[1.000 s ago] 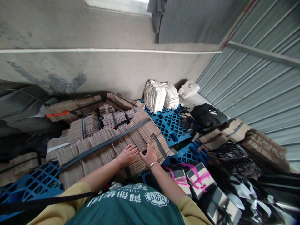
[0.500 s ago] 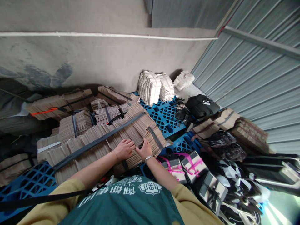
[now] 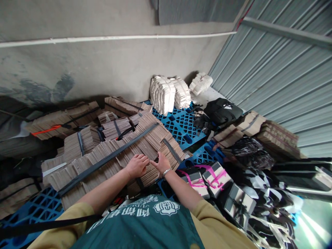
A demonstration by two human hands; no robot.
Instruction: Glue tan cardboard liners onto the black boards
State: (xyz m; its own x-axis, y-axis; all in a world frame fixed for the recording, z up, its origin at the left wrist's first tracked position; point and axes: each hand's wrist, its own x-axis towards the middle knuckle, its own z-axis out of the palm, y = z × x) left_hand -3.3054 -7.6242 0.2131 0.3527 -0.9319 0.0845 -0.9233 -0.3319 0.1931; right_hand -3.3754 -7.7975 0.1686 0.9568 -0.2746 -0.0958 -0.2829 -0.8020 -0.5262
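A long bundle of brown cardboard pieces [image 3: 100, 164], bound with a dark strap [image 3: 111, 157], lies in front of me. Curled over its near side is my left hand [image 3: 138, 166], closed on the cardboard. My right hand [image 3: 162, 164], with a silver bracelet at the wrist, grips the same stack just to the right; its thumb points toward the left hand's fingers. Beside it, a shorter dark band [image 3: 171, 149] crosses the bundle's right end. The fingertips are partly hidden among the sheets.
Smaller strapped cardboard bundles [image 3: 82, 141] lie behind, on the left. White stacks [image 3: 163, 95] stand on a blue pallet [image 3: 178, 126] by the wall. To the right are boxes tied with pink ribbon [image 3: 216, 176], black bags [image 3: 223, 111] and more cardboard stacks [image 3: 278, 140].
My view has shifted slightly. Both hands stay at nearly the same place on the bundle, and the dark gap between them shows less.
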